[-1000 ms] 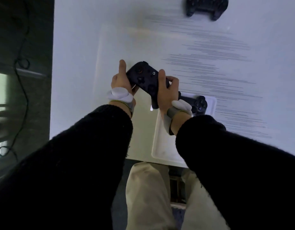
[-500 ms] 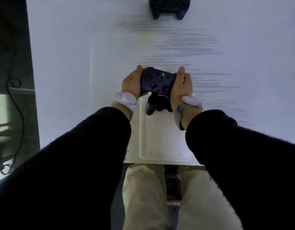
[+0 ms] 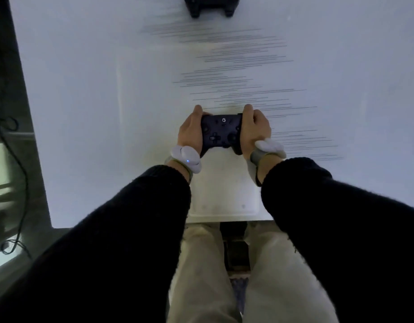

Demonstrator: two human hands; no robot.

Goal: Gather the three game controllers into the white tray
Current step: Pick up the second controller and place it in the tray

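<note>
A dark cable (image 3: pixel 19 159) trails down the floor at the far left, beside the edge of a white table (image 3: pixel 84 89) seen from above. Over the table's near edge, a person in black sleeves (image 3: pixel 122 229) and pale trousers (image 3: pixel 201 276) grips a black game controller (image 3: pixel 221 132) with both hands. The left hand (image 3: pixel 189 134) is wrapped around the controller's left grip, thumb on its face and forefinger curled over the top edge; a grey wrist device (image 3: pixel 185 158) with a small blue light sits just behind it. The controller is held level, buttons up, over the far end of the white tray (image 3: pixel 224 194), which lies at the table's near edge between the two forearms; whether it touches the tray cannot be told. The right hand (image 3: pixel 254 131) closes on the right grip in the same way, with a matching grey band (image 3: pixel 269 148) at its wrist. A second black controller (image 3: pixel 212 5) rests on the table at the top of the frame, well apart from the tray and partly cut off. The third controller cannot be made out.
</note>
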